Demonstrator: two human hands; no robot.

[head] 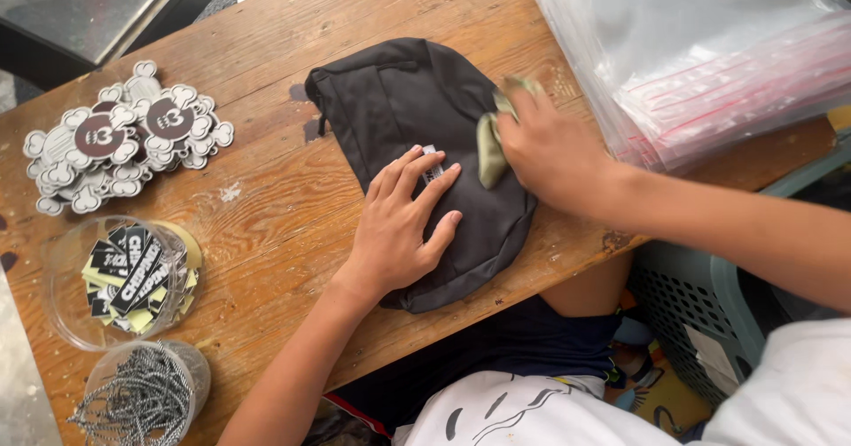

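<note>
On the worn wooden table (266, 207), the left hand (403, 224) presses flat on a matte black pouch (417, 109); the right hand (550, 149) grips what seems a soft green cloth (489, 149).

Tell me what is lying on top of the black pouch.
On the black pouch rest the left hand, flat, and the right hand holding a greenish cloth. A small label peeks between the fingers; the fabric beneath both hands is hidden.

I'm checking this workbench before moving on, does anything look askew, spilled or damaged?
Little stands out. The black pouch overhangs the table edge under the left hand, and the wood shows pale scuffs.
</note>
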